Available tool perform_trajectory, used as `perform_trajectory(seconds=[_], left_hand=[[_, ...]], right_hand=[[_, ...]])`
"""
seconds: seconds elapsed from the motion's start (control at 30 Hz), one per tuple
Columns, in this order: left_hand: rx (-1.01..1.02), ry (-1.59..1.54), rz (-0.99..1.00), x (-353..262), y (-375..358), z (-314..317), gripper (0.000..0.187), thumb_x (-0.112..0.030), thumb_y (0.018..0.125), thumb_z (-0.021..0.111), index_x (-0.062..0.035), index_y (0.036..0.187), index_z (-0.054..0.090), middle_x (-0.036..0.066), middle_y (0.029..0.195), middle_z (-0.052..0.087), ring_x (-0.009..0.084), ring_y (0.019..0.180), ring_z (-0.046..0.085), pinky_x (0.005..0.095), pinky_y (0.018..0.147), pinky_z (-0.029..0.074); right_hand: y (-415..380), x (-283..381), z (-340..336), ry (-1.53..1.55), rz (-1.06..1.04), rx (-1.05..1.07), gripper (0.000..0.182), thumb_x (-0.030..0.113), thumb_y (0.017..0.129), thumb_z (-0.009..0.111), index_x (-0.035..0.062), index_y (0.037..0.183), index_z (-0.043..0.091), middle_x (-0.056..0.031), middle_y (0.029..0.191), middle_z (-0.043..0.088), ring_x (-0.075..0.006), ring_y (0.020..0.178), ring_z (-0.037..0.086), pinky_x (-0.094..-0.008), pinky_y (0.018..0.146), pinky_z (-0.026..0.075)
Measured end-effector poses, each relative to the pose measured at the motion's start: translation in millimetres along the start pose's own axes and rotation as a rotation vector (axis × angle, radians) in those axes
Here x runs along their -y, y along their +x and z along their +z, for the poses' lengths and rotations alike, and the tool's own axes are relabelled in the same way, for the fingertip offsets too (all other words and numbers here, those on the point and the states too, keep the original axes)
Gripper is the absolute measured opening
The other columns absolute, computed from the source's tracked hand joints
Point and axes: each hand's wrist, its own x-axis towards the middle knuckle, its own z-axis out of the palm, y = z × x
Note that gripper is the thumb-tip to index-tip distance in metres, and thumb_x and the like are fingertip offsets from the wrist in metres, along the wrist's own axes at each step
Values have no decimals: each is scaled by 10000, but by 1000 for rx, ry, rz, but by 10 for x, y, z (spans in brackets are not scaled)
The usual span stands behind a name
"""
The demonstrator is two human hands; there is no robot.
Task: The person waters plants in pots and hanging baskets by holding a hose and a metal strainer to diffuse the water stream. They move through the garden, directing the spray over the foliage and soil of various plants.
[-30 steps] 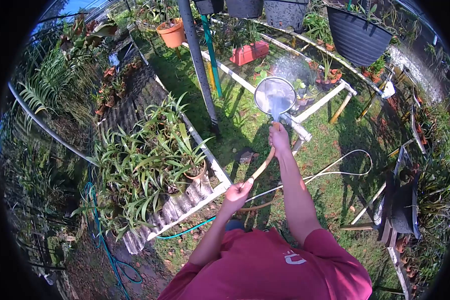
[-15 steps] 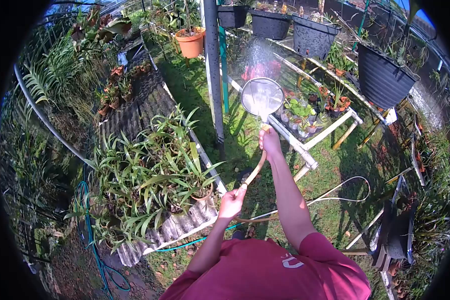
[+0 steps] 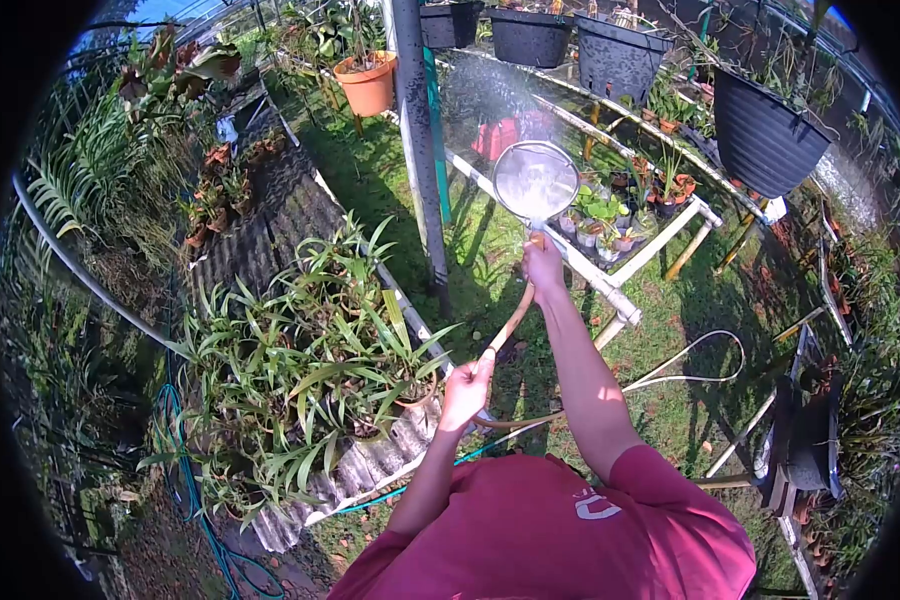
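My right hand [image 3: 543, 265] is wrapped round the end of a tan garden hose [image 3: 511, 325], just below a wide round watering rose [image 3: 536, 182]. Water spray [image 3: 485, 92] fans out from the rose, away from me, toward the hanging pots and the bench behind. Lower down and to the left, my left hand [image 3: 467, 390] grips the same hose, its thumb lying along it. Beyond the left hand, the hose curves back under my right forearm. Long-leaved potted plants [image 3: 315, 345] stand close to the left hand.
Dark hanging pots [image 3: 770, 140] and an orange pot [image 3: 367, 84] line the far side. A grey post [image 3: 420, 150] rises left of the rose. A pipe-framed bench [image 3: 660, 240] stands right. A teal hose [image 3: 195, 490] and a pale hose [image 3: 695, 377] lie on the ground.
The watering rose has moved right relative to the grey post, and its spray has shifted with it. The view has turned slightly. Both hands keep their hold on the hose.
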Motion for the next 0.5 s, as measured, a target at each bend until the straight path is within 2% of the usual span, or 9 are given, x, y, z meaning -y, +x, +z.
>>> perform_trajectory(seconds=[0.1,0.23,0.37,0.5], left_hand=[[13,-15,1,11,-23,80,487,-394,979,578,-117,593,470,-102,534,387,15,480,316,248,426,226],[31,-6,48,91,-32,107,493,-396,979,579,-118,587,470,-106,536,366,20,490,297,253,432,212],[5,34,20,112,-115,140,511,-414,977,575,-117,578,457,-107,541,345,26,498,278,263,436,202],[-6,36,13,157,-166,124,503,-414,981,567,-132,581,452,-117,562,335,23,526,263,255,467,194]], right_hand=[[-50,112,-50,-30,-3,-25,219,93,893,529,62,1109,547,9,661,487,-89,481,446,-266,432,348],[-159,238,-82,-58,98,103,188,78,913,525,65,1100,505,28,661,443,-73,492,405,-231,433,329],[-185,152,-84,-35,41,133,147,78,914,513,69,1060,507,31,660,447,-69,493,410,-228,426,335],[-213,71,-96,6,88,154,136,69,906,517,90,1039,535,29,623,452,-80,455,410,-250,401,327]])
